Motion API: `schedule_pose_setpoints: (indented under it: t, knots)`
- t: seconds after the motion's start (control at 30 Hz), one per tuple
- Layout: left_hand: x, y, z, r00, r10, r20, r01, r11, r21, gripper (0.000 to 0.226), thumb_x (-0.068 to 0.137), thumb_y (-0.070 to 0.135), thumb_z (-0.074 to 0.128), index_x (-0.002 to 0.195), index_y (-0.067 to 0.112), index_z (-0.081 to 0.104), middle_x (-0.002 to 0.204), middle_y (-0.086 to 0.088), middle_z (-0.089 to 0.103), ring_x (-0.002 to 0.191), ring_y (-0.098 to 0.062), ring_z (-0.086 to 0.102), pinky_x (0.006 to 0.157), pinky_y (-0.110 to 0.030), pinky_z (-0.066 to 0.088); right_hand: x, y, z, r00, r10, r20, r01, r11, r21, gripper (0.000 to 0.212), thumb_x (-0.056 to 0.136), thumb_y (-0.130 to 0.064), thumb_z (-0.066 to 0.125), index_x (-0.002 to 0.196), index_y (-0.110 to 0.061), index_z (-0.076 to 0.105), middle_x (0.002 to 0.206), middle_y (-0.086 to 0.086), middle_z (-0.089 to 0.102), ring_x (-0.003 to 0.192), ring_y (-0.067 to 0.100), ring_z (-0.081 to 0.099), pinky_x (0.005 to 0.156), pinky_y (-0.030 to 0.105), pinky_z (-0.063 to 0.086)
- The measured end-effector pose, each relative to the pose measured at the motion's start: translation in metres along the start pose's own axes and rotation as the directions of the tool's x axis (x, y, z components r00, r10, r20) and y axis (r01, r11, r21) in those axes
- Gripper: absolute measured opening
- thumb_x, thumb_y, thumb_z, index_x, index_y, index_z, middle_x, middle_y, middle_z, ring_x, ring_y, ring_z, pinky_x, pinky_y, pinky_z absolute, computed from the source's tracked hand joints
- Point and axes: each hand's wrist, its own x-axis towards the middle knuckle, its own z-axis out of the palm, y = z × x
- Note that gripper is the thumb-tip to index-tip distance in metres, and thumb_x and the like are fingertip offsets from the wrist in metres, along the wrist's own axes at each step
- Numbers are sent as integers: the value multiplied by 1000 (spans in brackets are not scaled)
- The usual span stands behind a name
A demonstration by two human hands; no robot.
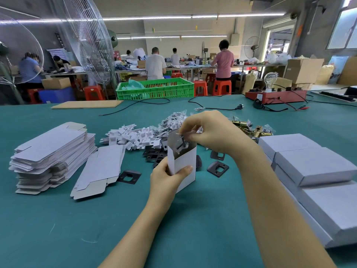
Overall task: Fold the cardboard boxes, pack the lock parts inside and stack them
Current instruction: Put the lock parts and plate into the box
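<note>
My left hand (167, 180) grips a folded white cardboard box (184, 163), held upright with its top open. My right hand (210, 130) pinches a small clear bag of dark screws (182, 143) at the box's mouth, partly inside it. Black strike plates (218, 168) lie on the green table around the box. Behind it are piles of white card inserts (127, 137), bagged screws (172, 120) and brass latch parts (251, 128). Flat unfolded boxes sit in a stack (52, 151) at the left, with a few more (100, 169) beside it. Closed packed boxes (316, 171) are stacked at the right.
The green table (58, 219) stretches toward me. At its far edge lie a cardboard sheet (87, 104), black cables (218, 108) and a red test box with a bulb (276, 94). A green crate (154, 88), stools and seated workers are beyond.
</note>
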Motion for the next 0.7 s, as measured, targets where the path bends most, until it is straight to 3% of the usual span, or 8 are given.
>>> schedule_pose_setpoints:
  t: [0.07, 0.17, 0.3, 0.43, 0.5, 0.6, 0.7]
  knots:
    - [0, -1, 0, 1000, -6, -3, 6, 1000, -11, 19, 70, 26, 79, 87, 30, 72, 86, 8, 74, 81, -14, 68, 69, -29, 54, 0, -2, 3, 1000, -6, 21, 5, 1000, 8, 16, 87, -12, 67, 101, -18, 73, 97, 1, 71, 88, 13, 63, 77, 21, 48]
    - [1, -2, -1, 1000, -17, -1, 17, 999, -32, 24, 77, 16, 80, 84, 37, 72, 85, 9, 74, 77, -9, 68, 65, -23, 52, -1, -3, 2, 1000, 17, 16, -20, 979, 203, 29, 85, -13, 71, 110, -24, 66, 102, -2, 67, 88, 11, 65, 77, 22, 53]
    - [1, -2, 0, 1000, -28, -1, 27, 998, -51, 21, 80, 11, 79, 90, 29, 73, 89, 8, 75, 84, -14, 70, 72, -29, 57, -2, 6, -9, 977, 102, -185, -45, 955, 292, 16, 88, -17, 68, 104, -20, 68, 94, -4, 68, 85, 7, 66, 74, 18, 52]
    - [0, 0, -1, 999, -33, 19, 35, 992, -120, 20, 80, 11, 80, 88, 29, 74, 89, 6, 75, 82, -11, 70, 65, -21, 54, -7, 15, -15, 928, 190, -321, -68, 933, 354, 6, 88, -15, 66, 91, -17, 71, 83, -2, 69, 76, 7, 65, 70, 17, 51]
    - [-1, 2, 0, 997, -43, 69, 52, 988, -143, 20, 75, 16, 83, 87, 29, 74, 91, 3, 76, 83, -13, 71, 64, -20, 54, -10, 15, -17, 963, 140, -232, -57, 941, 333, 8, 85, -18, 71, 92, -21, 72, 84, -5, 70, 71, 1, 61, 65, 12, 48]
    - [-1, 3, 2, 988, -42, 145, 57, 993, -100, 24, 66, 27, 81, 90, 29, 75, 94, 2, 76, 86, -15, 71, 66, -22, 54, -11, 12, -9, 994, 100, 39, -105, 981, 163, 19, 81, -25, 75, 100, -26, 71, 91, -10, 69, 67, -1, 57, 63, 14, 47]
    - [-1, 4, 2, 980, -33, 196, 53, 994, -94, 26, 67, 26, 81, 92, 29, 76, 95, 2, 76, 85, -12, 71, 65, -18, 52, -8, 8, 5, 998, 61, 0, -61, 997, 50, 10, 83, -9, 70, 90, -15, 74, 83, -5, 71, 69, 3, 60, 67, 16, 46]
